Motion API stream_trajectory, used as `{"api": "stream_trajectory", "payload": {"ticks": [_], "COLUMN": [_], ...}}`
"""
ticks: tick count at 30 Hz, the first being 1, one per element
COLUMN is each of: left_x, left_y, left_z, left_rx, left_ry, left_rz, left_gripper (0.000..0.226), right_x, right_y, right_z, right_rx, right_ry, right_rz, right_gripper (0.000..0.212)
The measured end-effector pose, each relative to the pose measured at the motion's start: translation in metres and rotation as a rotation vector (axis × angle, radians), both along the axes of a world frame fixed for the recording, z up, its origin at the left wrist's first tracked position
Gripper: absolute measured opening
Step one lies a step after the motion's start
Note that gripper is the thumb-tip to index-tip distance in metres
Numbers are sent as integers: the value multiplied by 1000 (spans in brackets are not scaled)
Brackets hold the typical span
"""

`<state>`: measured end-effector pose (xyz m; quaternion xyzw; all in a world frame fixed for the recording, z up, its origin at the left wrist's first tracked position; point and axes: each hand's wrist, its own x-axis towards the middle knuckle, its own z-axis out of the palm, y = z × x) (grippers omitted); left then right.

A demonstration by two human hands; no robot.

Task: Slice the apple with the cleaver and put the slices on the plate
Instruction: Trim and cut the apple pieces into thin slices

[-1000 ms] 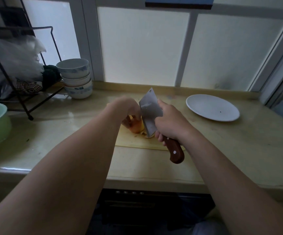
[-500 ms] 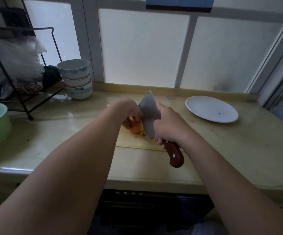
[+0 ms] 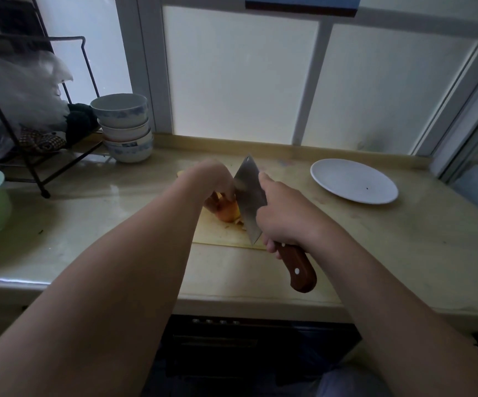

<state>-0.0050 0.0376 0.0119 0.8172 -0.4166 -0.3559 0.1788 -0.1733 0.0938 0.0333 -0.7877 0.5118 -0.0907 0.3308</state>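
Right grip (image 3: pixel 286 216) clamped round wooden-handled steel cleaver (image 3: pixel 249 196); left grip (image 3: pixel 212 179) curled onto yellow-orange apple (image 3: pixel 227 210) on pale cutting board (image 3: pixel 220 236).

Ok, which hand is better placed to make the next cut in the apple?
Right hand: it grips the cleaver, blade beside the apple on the board. The left hand holds the apple steady.
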Motion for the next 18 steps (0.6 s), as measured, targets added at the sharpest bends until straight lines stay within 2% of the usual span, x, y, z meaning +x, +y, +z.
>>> {"api": "stream_trajectory", "payload": {"ticks": [5, 18], "left_x": [1, 6], "left_y": [0, -2], "left_z": [-1, -5], "left_rx": [-24, -12], "left_ry": [-9, 19], "left_rz": [-17, -23], "left_gripper": [18, 30], "right_x": [9, 24], "right_y": [-4, -22], "right_z": [-5, -27], "right_rx": [-17, -11], "right_ry": [18, 111], "right_rz": [43, 69], "right_gripper": [97, 107]}}
